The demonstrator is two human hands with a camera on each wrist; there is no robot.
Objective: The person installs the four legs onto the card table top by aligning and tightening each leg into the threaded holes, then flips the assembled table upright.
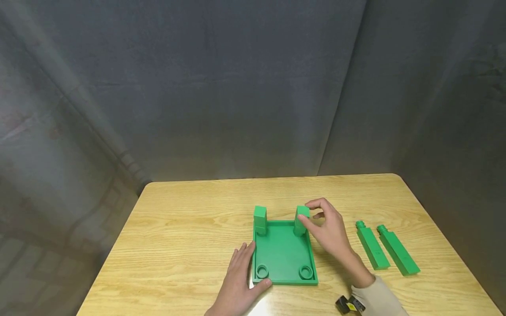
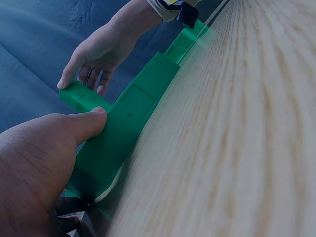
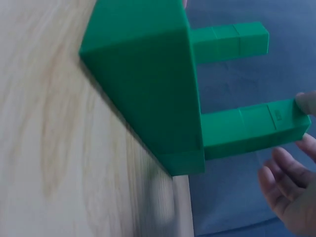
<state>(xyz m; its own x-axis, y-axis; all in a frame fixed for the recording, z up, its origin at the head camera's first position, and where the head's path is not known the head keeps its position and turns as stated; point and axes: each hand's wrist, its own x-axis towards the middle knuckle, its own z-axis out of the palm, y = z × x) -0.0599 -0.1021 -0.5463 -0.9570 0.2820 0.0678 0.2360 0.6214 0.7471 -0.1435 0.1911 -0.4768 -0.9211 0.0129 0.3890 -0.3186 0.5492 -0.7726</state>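
One mark, unreadable, on green base (image 2: 129,114)

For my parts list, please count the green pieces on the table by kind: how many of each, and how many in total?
Green base plate: 1
Green legs standing upright on the plate: 2
Green legs lying loose on the table: 2
Total: 5 green pieces

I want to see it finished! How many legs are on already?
Two legs stand in the green tray: the left one and one under the right hand. The left hand steadies the tray. Two legs lie beside it; two holes are empty.
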